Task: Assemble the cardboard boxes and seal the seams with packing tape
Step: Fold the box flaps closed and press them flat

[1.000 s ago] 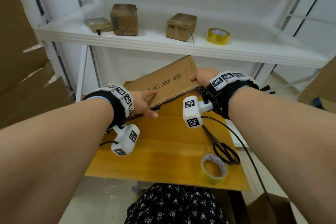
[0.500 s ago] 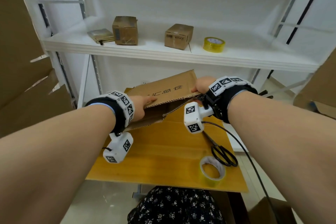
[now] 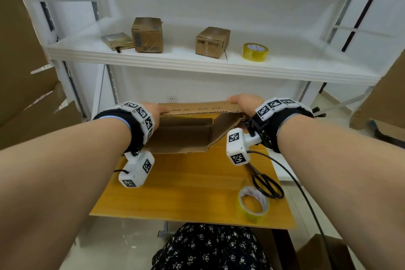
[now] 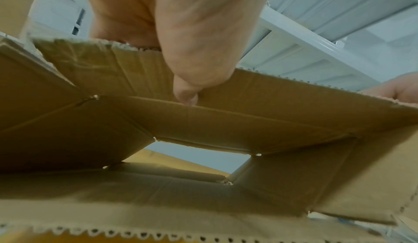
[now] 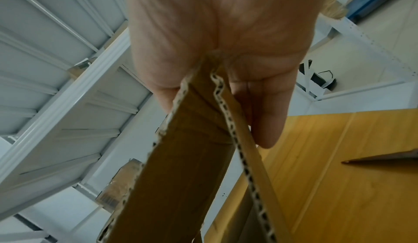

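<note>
A brown cardboard box [image 3: 186, 133] stands on the wooden table [image 3: 186, 193], pulled open into a tube with both ends unfolded. My left hand [image 3: 158, 109] pinches the left end of its upper panel. The left wrist view shows that hand's thumb [image 4: 187, 93] pressing the panel's inner face above the hollow box [image 4: 226, 125]. My right hand [image 3: 242, 102] grips the upper right corner. Seen from the right wrist, my right hand [image 5: 226, 71] holds the folded cardboard edge [image 5: 194, 157] between thumb and fingers. A yellow tape roll [image 3: 253, 204] lies at the table's front right.
Black scissors [image 3: 267, 184] lie beside the tape roll. The white shelf [image 3: 197, 66] behind holds two small sealed boxes [image 3: 147, 34], a flat packet [image 3: 117, 40] and a second tape roll [image 3: 254, 51]. Large cardboard sheets lean at the far left and right.
The flat box has been lifted and spread open into a tube. Both hands moved apart along its upper panel, which now lies level.
</note>
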Demonstrator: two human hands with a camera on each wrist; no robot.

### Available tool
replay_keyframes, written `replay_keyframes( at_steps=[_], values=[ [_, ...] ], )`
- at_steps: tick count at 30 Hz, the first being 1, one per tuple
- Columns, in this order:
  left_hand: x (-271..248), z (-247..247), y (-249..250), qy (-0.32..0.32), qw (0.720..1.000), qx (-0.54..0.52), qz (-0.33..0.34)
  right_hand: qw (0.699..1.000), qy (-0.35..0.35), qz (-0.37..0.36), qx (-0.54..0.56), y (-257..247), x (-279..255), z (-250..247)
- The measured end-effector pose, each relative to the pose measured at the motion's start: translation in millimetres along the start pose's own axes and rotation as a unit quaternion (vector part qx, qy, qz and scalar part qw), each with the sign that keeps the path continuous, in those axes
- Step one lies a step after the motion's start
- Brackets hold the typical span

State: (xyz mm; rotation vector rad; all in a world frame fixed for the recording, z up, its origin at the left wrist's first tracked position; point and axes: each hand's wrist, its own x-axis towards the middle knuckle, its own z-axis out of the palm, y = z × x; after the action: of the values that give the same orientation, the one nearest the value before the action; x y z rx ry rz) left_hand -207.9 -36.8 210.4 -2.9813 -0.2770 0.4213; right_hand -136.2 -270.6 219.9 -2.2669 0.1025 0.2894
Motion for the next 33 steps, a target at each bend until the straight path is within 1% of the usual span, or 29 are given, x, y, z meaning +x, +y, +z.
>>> replay_keyframes(
  at_steps=[1, 4, 7, 10, 12, 13, 15, 18, 19, 21, 24, 25, 26, 27, 29, 30, 31, 32, 33],
  values=[
    [-1, -1, 0, 0.003, 1.0, -0.004, 0.006, 0.999, -0.003, 0.014, 0.034, -2, -4, 2],
    [-1, -4, -3, 0.022, 1.0, -0.009, 0.008, 0.996, -0.018, 0.004, 0.091, -1, -8, 9],
    [0, -5, -9, 0.049, 0.998, -0.04, -0.006, 0.986, -0.033, -0.038, 0.156, 1, -5, 13],
    [0, -12, -17, 0.094, 0.992, -0.085, -0.031, 0.969, -0.039, -0.084, 0.229, -1, -9, 13],
    [2, -18, -20, 0.109, 0.988, -0.102, -0.041, 0.965, -0.03, -0.085, 0.248, -3, -10, 14],
    [3, -20, -21, 0.109, 0.987, -0.106, -0.044, 0.968, -0.018, -0.082, 0.237, -4, -10, 15],
    [3, -24, -21, 0.106, 0.988, -0.101, -0.041, 0.981, 0.022, -0.08, 0.177, -4, -5, 19],
    [3, -19, -22, 0.097, 0.991, -0.081, -0.041, 0.994, 0.074, -0.078, 0.03, -2, -4, 29],
    [4, -15, -25, 0.099, 0.99, -0.089, -0.047, 0.994, 0.076, -0.079, -0.004, 0, -5, 31],
    [7, -7, -33, 0.129, 0.98, -0.132, -0.077, 0.993, 0.072, -0.089, -0.028, 6, -7, 33],
    [8, 4, -50, 0.196, 0.947, -0.195, -0.166, 0.989, 0.089, -0.107, -0.055, 8, -5, 29],
    [8, 8, -57, 0.22, 0.928, -0.225, -0.2, 0.987, 0.1, -0.107, -0.064, 7, -4, 27],
    [7, 10, -62, 0.242, 0.903, -0.271, -0.231, 0.985, 0.111, -0.106, -0.073, 6, -3, 24],
    [3, 12, -66, 0.257, 0.871, -0.326, -0.261, 0.984, 0.115, -0.106, -0.084, 4, -3, 22],
    [-3, 17, -73, 0.26, 0.802, -0.441, -0.309, 0.982, 0.114, -0.1, -0.111, 1, -1, 19],
    [-5, 19, -74, 0.251, 0.774, -0.481, -0.327, 0.981, 0.115, -0.094, -0.124, 1, 0, 20],
    [-9, 21, -74, 0.237, 0.757, -0.507, -0.337, 0.98, 0.116, -0.091, -0.131, 0, -1, 21],
    [-12, 24, -73, 0.221, 0.747, -0.525, -0.343, 0.981, 0.114, -0.089, -0.13, -1, -2, 23],
    [-14, 26, -72, 0.21, 0.746, -0.534, -0.338, 0.982, 0.111, -0.089, -0.128, -2, -2, 25]
  ],
)
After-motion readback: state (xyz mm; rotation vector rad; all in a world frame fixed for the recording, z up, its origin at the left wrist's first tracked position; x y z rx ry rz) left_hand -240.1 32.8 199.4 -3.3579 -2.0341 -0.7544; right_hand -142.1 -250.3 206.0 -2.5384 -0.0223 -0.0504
